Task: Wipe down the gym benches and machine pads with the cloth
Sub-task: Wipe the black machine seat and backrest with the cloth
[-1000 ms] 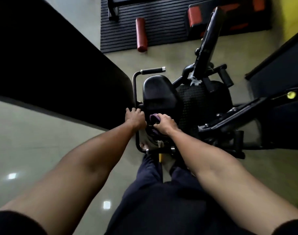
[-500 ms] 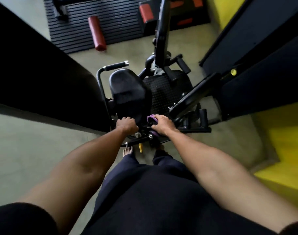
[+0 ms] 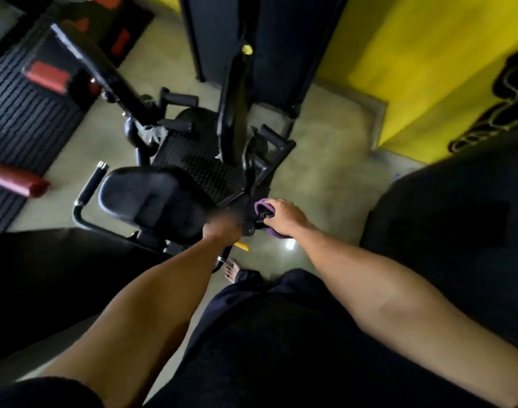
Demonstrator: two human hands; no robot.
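A black padded machine seat (image 3: 151, 198) sits below me at centre left. My left hand (image 3: 222, 228) is blurred at the seat's near right edge, and I cannot see how its fingers lie. My right hand (image 3: 284, 217) grips a purple cloth (image 3: 262, 205) and presses it against a black frame part just right of the seat. The cloth shows above and below my fingers. A black textured footplate (image 3: 204, 163) lies beyond the seat.
A red roller pad (image 3: 16, 181) and a ribbed black mat (image 3: 25, 119) lie at left. A yellow wall (image 3: 422, 54) rises at right, and a dark weight-stack column (image 3: 269, 39) stands ahead. Dark pads flank me on both sides. My bare foot (image 3: 232, 270) stands on the floor.
The view has swung and tilted, so the machine now lies slanted. My left hand has slid to the seat's near right edge. My right hand still holds the cloth on the frame.
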